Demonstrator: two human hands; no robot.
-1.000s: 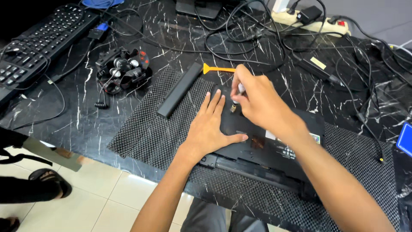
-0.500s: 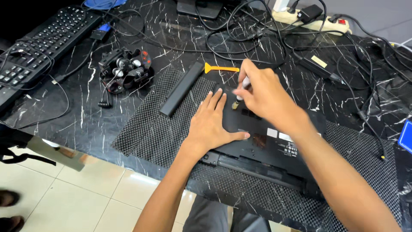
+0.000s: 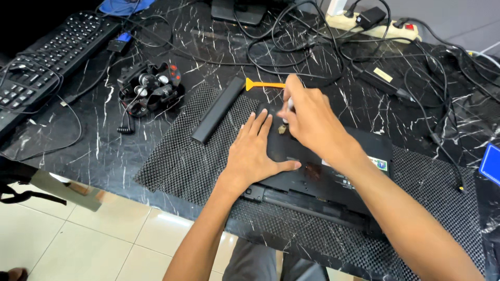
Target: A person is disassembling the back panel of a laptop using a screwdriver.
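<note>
Pressing our flat, open left hand (image 3: 253, 156) on the upturned laptop (image 3: 333, 171) lying on the mesh mat (image 3: 177, 161), we pinch a screwdriver (image 3: 289, 105) in our right hand (image 3: 312, 122), seemingly working a screw that needs steady turning.

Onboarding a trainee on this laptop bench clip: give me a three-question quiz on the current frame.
1. True or false: the left hand lies flat, palm down, on the upturned black laptop.
2. What does the right hand grip? A) a slim tool with a light handle B) the orange plastic pry tool C) a cable
3. Which long black bar-shaped thing lies on the black mesh mat, on the left hand's side of the laptop?

Key: 1 true. 2 A. 3 the black battery pack.
</note>
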